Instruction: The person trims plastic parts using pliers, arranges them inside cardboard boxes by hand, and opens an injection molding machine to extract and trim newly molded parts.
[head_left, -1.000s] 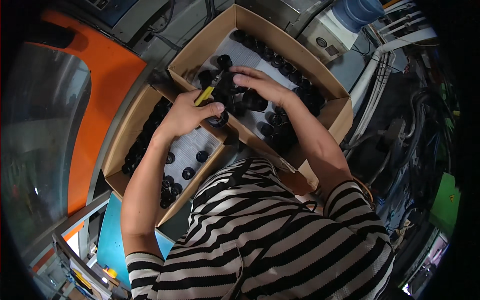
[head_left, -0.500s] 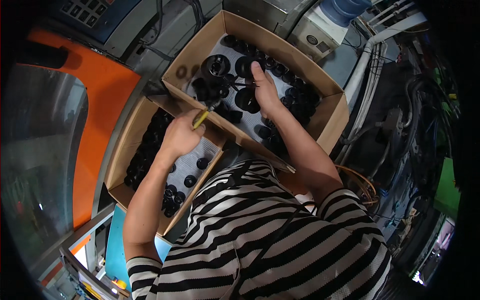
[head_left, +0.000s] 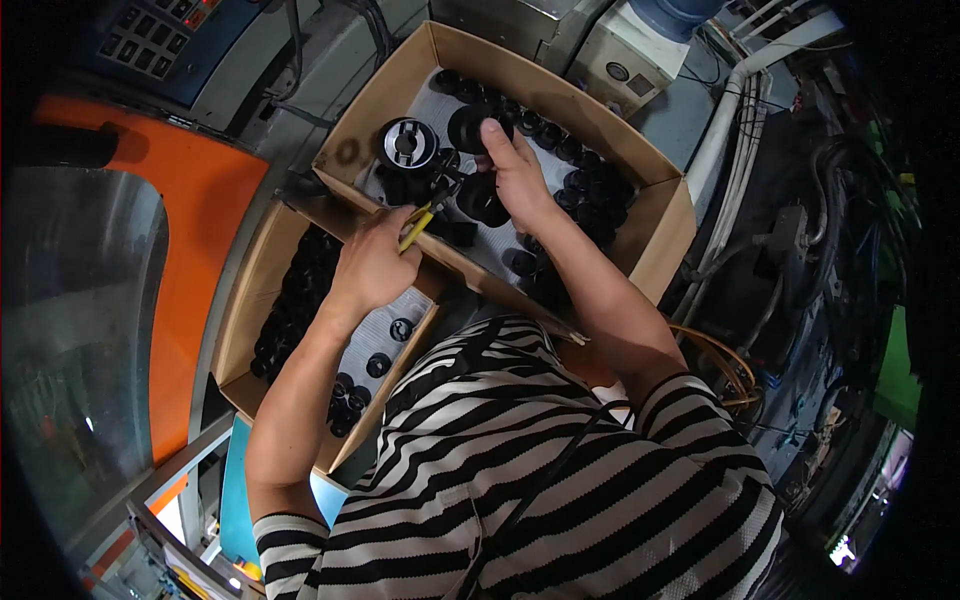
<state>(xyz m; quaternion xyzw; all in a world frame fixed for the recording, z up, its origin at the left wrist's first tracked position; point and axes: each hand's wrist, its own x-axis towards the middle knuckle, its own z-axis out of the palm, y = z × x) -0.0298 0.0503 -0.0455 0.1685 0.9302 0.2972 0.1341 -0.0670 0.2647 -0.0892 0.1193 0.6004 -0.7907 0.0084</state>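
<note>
My right hand (head_left: 518, 182) grips a cluster of round black plastic parts (head_left: 480, 128) above the larger cardboard box. Thin black runners seem to join several cup-like pieces in it, and one cup (head_left: 408, 145) catches the light. My left hand (head_left: 374, 264) is closed round yellow-handled cutting pliers (head_left: 416, 230). Their dark jaws reach in among the runners at the middle of the cluster; whether they touch one I cannot tell.
Loose black parts line the larger cardboard box (head_left: 655, 240) on a pale sheet. A smaller cardboard box (head_left: 236, 350) at the left holds more of them. An orange machine panel (head_left: 180, 300) stands further left; pipes (head_left: 728, 150) run along the right.
My left hand has moved slightly up and right, bringing the pliers' jaws into the cluster. The cluster in my right hand has shifted a little left, and its far-left cup now shines.
</note>
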